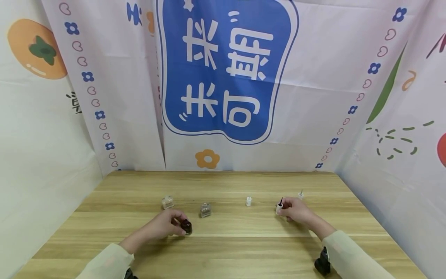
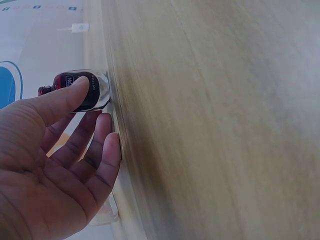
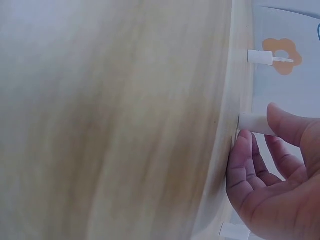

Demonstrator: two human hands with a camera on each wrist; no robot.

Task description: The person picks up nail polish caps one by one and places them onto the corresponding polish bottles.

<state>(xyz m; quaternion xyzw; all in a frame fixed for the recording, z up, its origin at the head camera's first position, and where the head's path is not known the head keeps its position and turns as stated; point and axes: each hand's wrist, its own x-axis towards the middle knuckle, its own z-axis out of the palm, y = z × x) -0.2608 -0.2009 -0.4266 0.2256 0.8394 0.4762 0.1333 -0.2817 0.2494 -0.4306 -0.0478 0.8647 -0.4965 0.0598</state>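
Note:
My left hand point(image 1: 167, 224) pinches a small dark red nail polish bottle point(image 1: 186, 227) between thumb and fingers. In the left wrist view, the bottle point(image 2: 95, 95) has a bare threaded neck, a black label and a clear glass base at the tabletop. On the right side, my right hand point(image 1: 295, 210) pinches a white nail polish cap point(image 1: 279, 209) with its dark brush pointing up. The right wrist view shows this cap point(image 3: 253, 123) standing at the table surface, partly covered by the thumb.
Two clear glass bottles, one at the left point(image 1: 168, 202) and one nearer the middle point(image 1: 205, 210), stand beyond my left hand. A white cap with upright brush point(image 1: 248, 201) is between the hands; another cap point(image 1: 301, 195) stands behind my right hand. Printed cloth borders the wooden table point(image 1: 223, 255).

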